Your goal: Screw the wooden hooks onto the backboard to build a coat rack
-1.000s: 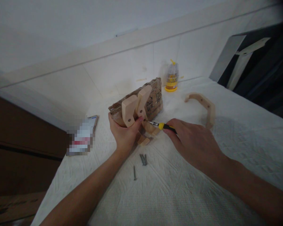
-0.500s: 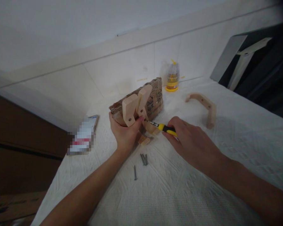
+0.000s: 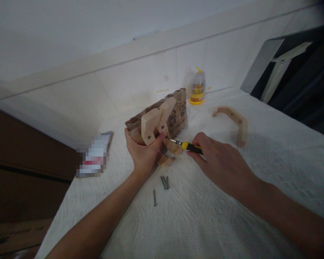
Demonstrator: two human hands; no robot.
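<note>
My left hand (image 3: 142, 154) is closed round the lower left of a cardboard block (image 3: 179, 108), its thumb pressed on a wooden hook. Two pale wooden hooks, the left one (image 3: 149, 126) and the right one (image 3: 166, 111), stand against the block's front face, each with round holes. In my right hand (image 3: 218, 158) is a yellow and black screwdriver (image 3: 190, 146). Its tip meets the lower hole of the right hook, close to my left thumb. Whether a screw sits in that hole is too small to tell.
Several loose screws (image 3: 164, 182) and a single screw (image 3: 154, 198) lie on the white cloth (image 3: 194, 216). A third wooden hook (image 3: 237, 120) rests at right. A yellow-based bit case (image 3: 197, 88) stands by the wall. A partly blurred packet (image 3: 94, 154) lies at left.
The screwdriver handle has turned slightly in my right hand, whose fingers have shifted a little. My left hand and the cardboard block have barely moved.
</note>
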